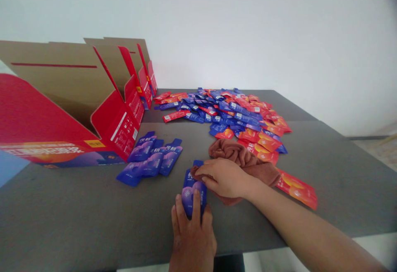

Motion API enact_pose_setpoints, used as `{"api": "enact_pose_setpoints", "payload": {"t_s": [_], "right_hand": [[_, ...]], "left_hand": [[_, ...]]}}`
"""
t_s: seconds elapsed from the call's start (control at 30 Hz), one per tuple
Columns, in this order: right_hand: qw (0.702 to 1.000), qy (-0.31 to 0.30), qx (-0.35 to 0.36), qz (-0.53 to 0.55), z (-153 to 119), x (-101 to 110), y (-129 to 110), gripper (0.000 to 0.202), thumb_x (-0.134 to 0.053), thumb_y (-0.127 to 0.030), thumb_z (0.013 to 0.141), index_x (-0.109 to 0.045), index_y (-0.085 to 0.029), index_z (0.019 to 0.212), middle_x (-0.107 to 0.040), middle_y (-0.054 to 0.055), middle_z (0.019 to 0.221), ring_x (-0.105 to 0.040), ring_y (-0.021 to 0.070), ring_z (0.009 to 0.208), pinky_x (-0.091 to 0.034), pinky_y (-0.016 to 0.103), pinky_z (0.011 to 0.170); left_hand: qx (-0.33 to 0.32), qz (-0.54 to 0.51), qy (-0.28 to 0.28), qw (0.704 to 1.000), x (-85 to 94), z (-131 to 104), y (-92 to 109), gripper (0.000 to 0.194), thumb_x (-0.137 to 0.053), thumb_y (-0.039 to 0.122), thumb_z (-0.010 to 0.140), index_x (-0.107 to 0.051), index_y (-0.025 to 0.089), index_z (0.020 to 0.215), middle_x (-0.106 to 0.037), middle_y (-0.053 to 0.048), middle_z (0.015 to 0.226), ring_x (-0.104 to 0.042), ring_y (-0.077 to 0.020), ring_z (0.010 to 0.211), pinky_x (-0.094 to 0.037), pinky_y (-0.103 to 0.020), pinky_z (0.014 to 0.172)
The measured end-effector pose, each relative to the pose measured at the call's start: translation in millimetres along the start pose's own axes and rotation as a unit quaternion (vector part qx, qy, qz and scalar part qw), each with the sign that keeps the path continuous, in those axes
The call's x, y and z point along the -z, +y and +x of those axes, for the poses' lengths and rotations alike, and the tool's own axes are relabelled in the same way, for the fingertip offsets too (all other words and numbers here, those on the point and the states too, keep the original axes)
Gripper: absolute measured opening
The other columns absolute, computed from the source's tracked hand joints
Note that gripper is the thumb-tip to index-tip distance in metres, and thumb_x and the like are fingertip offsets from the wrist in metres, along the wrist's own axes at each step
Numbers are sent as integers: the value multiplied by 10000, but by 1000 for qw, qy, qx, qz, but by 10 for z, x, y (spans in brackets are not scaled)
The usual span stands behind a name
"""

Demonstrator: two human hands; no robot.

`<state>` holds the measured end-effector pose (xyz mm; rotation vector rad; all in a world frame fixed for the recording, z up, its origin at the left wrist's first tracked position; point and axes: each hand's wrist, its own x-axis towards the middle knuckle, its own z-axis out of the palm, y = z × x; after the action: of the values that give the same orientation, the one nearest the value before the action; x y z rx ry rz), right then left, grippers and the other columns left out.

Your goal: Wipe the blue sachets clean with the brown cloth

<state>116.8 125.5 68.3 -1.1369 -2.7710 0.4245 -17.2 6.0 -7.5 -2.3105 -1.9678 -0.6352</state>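
A blue pouch printed with purple fruit lies flat on the table before me. My left hand rests on its near end, fingers spread and stretched out. Bunched in my right hand is a brown cloth, one corner of it pressed on the far end of this pouch. The rest of the cloth spreads behind and under that hand. Left of the pouch, several blue pouches overlap in a small group. An orange-red pouch lies partly behind my right forearm, touching the cloth.
Open red cardboard boxes stand in a row along the left, flaps raised. A wide heap of blue and orange-red pouches covers the far middle of the grey table. Behind it rises a white wall.
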Motion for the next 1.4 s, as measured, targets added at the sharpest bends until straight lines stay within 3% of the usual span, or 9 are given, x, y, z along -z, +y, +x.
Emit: {"api": "enact_pose_setpoints", "payload": {"t_s": [0.4,0.9,1.4], "right_hand": [[995,-27,86,44,-40,33,-49,264,-452,-180,843,-644,-221,1019,-635,25,911,-575,153,857,-386,261,744],[1000,4,22,4,-10,17,-31,250,-432,-206,865,-642,-195,1000,-641,46,922,-566,168,852,-374,279,743],[996,-35,71,40,-33,61,-68,266,-450,-178,844,-639,-211,1028,-633,36,907,-571,161,855,-379,269,742]], "left_hand": [[-3,0,6,1000,-11,-8,-5,332,-709,254,631,-669,245,960,-529,-38,1295,-351,-434,1229,-363,-580,989],[-16,22,16,999,-70,-36,-24,265,-643,263,682,-664,251,946,-517,-39,1299,-315,-424,1253,-355,-575,987],[-27,31,21,999,-69,-46,-22,274,-598,235,708,-658,248,975,-490,-45,1319,-292,-423,1266,-360,-585,981]]}}
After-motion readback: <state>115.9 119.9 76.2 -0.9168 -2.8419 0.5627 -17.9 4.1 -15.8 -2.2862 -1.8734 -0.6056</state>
